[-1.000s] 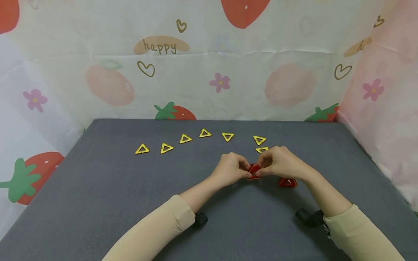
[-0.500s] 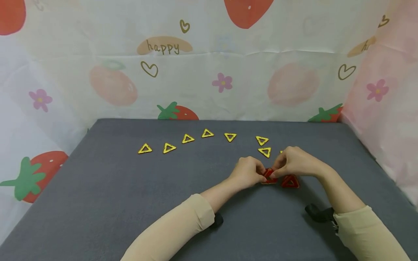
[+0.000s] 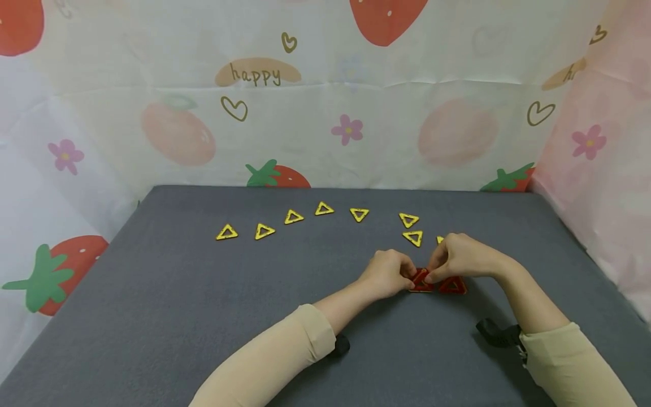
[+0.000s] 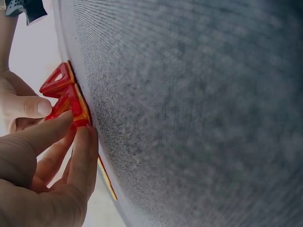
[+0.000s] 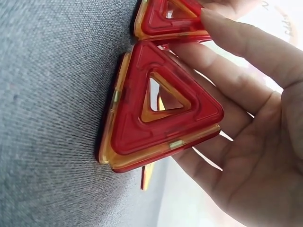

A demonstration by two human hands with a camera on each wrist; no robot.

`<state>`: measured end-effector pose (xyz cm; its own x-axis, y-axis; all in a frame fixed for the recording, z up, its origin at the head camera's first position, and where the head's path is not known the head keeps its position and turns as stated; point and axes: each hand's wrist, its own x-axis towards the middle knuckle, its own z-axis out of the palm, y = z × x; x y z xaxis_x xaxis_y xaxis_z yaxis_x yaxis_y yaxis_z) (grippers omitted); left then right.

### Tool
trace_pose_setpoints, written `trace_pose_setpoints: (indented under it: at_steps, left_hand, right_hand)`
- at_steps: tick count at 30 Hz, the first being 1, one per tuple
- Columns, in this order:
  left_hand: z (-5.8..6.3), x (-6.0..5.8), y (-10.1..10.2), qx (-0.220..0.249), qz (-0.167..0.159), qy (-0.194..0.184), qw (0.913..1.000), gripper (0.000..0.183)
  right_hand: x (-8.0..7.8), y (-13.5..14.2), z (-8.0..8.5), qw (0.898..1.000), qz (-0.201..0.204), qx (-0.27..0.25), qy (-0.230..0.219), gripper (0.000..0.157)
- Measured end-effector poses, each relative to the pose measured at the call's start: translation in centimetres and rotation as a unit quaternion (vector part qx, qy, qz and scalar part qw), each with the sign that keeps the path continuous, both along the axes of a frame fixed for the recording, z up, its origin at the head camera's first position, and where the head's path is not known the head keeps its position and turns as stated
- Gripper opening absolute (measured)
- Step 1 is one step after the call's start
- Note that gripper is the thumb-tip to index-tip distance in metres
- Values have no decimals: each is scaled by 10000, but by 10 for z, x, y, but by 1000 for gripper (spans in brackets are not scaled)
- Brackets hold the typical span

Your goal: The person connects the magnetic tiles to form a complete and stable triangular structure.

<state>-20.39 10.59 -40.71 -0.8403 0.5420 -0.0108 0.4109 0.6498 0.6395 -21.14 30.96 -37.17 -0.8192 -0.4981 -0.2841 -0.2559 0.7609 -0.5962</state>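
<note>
In the head view a red triangular magnetic tile pyramid (image 3: 414,289) sits between both hands at the right of the table. My left hand (image 3: 382,275) pinches its left side, thumb and fingertips on the tiles. My right hand (image 3: 461,258) pinches the same pyramid from the right. Beside it stands a second red pyramid (image 3: 459,289). Close up in the right wrist view, this second pyramid (image 5: 128,137) shows red faces with orange edges, its corner right at the held pyramid (image 5: 142,28). The left wrist view shows the two red shapes side by side, low over the cloth.
Several yellow triangle tiles lie flat in a loose arc across the back, including a left one (image 3: 226,237), a middle one (image 3: 324,212) and one (image 3: 413,233) just behind the hands. Another yellow tile (image 3: 439,240) is partly hidden by my right hand. Grey cloth (image 3: 203,305) covers the table.
Both hands have carried the red pyramid rightward and slightly nearer, up beside the second pyramid. The yellow tile behind the hands has come fully into view. The head view has shifted slightly.
</note>
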Motion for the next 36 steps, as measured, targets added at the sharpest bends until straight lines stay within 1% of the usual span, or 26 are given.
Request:
trace_pose_setpoints:
  at_steps: [4,9,13,17,21,25,28,30,33,36]
  left_hand:
    - [0,0,-1,43,-31,-74,10000,15]
    - [-1,-1,-4,166,-59,-196,9997,18]
    - [0,-2,-10,212,-100,-251,9994,22]
    - [2,-3,-21,311,-94,-399,9987,23]
    - [3,-6,-32,492,-44,-542,9973,23]
    - [2,-9,-43,628,37,-644,9959,22]
    - [2,-12,-51,684,92,-633,9956,21]
    - [3,-13,-56,719,123,-607,9955,20]
    - [5,-13,-62,771,165,-539,9954,19]
    - [6,-13,-65,804,220,-540,9951,19]
  right_hand:
    - [-1,1,0,9999,21,-48,-85,12]
    - [-1,2,0,9999,13,-88,-86,15]
    - [-2,2,1,9999,-120,-24,-67,21]
    - [-2,3,2,9997,-245,-20,-11,27]
    - [-2,5,4,9992,-377,9,167,27]
    - [-4,5,7,9972,-553,101,496,32]
    - [-5,5,9,9948,-748,59,693,38]
    - [-6,3,10,9933,-896,-74,730,40]
    - [-8,1,11,9906,-1072,-216,827,41]
    - [-10,-1,12,9883,-1134,-258,991,40]
